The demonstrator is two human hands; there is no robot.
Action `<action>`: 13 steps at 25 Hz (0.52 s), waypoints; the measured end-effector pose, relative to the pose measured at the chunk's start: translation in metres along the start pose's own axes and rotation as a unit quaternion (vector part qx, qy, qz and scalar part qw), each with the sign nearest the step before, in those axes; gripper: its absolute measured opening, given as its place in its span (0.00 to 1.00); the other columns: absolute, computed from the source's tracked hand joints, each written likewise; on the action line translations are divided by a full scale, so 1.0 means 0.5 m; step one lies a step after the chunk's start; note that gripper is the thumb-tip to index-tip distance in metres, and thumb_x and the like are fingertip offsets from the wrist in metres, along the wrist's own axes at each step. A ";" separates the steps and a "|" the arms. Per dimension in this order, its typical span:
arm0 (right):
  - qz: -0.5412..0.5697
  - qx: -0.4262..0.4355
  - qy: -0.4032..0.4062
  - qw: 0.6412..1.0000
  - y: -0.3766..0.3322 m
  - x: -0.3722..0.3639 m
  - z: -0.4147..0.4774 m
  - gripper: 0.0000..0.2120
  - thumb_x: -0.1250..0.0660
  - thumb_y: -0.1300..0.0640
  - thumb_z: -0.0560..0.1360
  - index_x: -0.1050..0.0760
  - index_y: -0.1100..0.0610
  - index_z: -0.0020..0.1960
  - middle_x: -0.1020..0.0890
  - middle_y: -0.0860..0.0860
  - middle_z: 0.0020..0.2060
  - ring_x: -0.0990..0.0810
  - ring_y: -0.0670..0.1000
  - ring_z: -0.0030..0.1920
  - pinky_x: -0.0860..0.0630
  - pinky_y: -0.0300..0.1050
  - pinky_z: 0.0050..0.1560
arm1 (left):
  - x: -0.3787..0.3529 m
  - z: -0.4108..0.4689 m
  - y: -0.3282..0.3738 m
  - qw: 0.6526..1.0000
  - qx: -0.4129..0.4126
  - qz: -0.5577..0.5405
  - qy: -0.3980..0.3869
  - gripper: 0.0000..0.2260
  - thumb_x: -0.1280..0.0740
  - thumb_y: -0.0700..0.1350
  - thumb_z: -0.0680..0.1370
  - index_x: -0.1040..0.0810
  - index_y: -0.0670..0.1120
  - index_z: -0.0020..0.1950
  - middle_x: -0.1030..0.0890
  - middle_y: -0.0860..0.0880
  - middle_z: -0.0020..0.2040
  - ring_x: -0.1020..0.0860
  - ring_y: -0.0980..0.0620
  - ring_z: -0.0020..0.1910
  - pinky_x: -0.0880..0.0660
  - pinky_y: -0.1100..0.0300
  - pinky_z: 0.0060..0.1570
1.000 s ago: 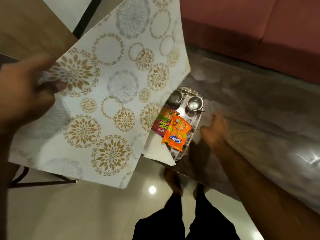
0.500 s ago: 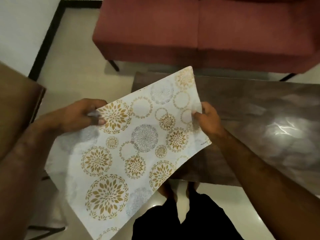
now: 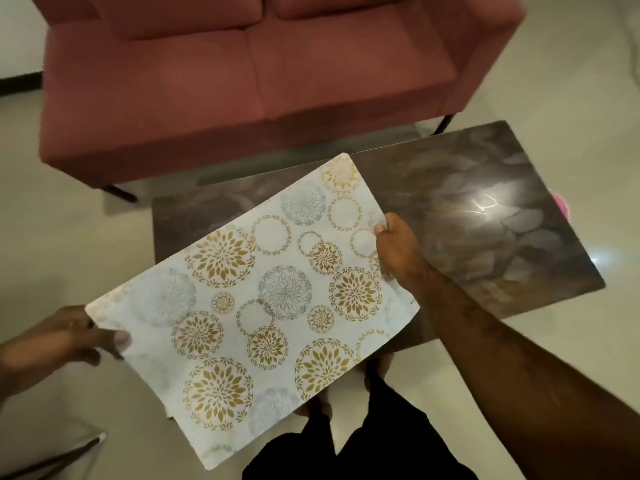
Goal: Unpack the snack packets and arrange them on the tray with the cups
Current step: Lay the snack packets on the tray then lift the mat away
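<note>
Spanning both grips, patterned mat (image 3: 270, 299), left hand (image 3: 74, 336), right hand (image 3: 394, 244)

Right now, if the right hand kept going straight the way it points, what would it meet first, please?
The right hand, pinching the patterned placemat's edge, points up the picture toward the sofa. Beyond the placemat it already grips, the line crosses the dark coffee table; it would probably pass above that and reach the sofa's seat front, though depth is unclear.

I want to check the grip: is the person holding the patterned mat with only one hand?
No. Both hands hold the patterned mat: the left hand pinches its left corner and the right hand grips its right edge.
</note>
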State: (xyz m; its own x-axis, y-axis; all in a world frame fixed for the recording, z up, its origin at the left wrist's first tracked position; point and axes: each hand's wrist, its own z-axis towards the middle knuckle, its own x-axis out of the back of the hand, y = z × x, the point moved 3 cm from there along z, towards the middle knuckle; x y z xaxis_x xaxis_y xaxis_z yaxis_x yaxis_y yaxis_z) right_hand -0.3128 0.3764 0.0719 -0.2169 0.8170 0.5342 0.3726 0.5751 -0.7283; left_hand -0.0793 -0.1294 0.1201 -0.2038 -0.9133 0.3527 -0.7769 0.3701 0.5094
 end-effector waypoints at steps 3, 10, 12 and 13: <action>0.022 -0.060 0.025 0.998 0.061 0.089 0.057 0.12 0.45 0.51 0.87 0.28 0.54 0.64 0.19 0.54 0.57 0.17 0.58 0.56 0.22 0.48 0.43 | -0.130 0.028 0.103 0.972 -0.055 -0.217 0.066 0.25 0.19 0.54 0.65 0.19 0.42 0.56 0.17 0.41 0.48 0.15 0.45 0.40 0.17 0.47 0.46; 0.010 -0.102 0.067 0.992 0.199 0.318 0.236 0.13 0.46 0.53 0.88 0.30 0.57 0.68 0.19 0.57 0.64 0.19 0.56 0.56 0.18 0.56 0.56 | -0.490 0.182 0.406 0.945 -0.068 -0.252 0.198 0.17 0.34 0.33 0.79 0.27 0.41 0.68 0.19 0.41 0.63 0.19 0.40 0.58 0.23 0.39 0.60; -0.022 -0.116 0.080 0.990 0.234 0.361 0.277 0.14 0.46 0.54 0.88 0.30 0.58 0.69 0.20 0.57 0.65 0.19 0.58 0.57 0.23 0.52 0.52 | -0.549 0.230 0.468 0.954 -0.060 -0.202 0.213 0.18 0.34 0.34 0.79 0.30 0.42 0.69 0.20 0.42 0.64 0.21 0.40 0.60 0.23 0.37 0.61; -0.040 -0.119 0.082 0.989 0.248 0.375 0.295 0.14 0.46 0.53 0.88 0.31 0.58 0.69 0.20 0.57 0.65 0.19 0.60 0.60 0.24 0.52 0.52 | -0.575 0.254 0.492 0.958 -0.052 -0.174 0.221 0.18 0.35 0.34 0.79 0.30 0.43 0.69 0.21 0.42 0.65 0.21 0.40 0.61 0.24 0.37 0.62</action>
State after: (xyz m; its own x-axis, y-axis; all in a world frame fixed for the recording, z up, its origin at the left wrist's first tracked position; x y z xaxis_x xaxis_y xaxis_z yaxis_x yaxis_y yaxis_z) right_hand -0.4406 0.6069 0.0184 -0.1124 0.7398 0.6633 0.5668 0.5960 -0.5687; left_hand -0.2875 0.2023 0.0442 0.3470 -0.8316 0.4337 -0.6831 0.0928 0.7244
